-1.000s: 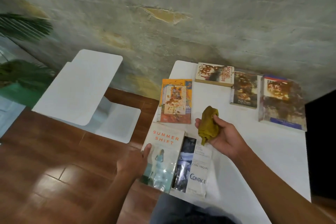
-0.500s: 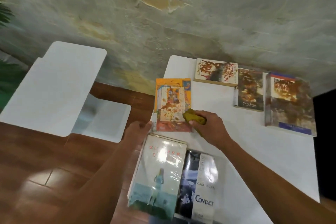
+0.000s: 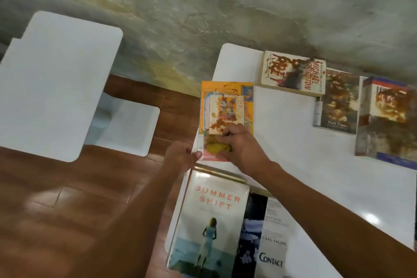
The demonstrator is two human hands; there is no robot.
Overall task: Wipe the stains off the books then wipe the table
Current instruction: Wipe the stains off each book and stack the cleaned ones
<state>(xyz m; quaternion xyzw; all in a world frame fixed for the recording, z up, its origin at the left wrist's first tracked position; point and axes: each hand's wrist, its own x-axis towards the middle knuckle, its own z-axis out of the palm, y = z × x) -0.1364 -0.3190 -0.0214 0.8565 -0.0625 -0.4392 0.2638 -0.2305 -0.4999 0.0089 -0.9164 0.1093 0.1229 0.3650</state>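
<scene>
Your right hand [image 3: 239, 149] bunches the soft cloth [image 3: 216, 147] on the orange book [image 3: 226, 119], so pin its slippery near-left corner with your left hand [image 3: 181, 157].

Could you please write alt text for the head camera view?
The right hand presses a yellow cloth onto a stained orange book that the left hand steadies on a white table; five more books lie around.
</scene>
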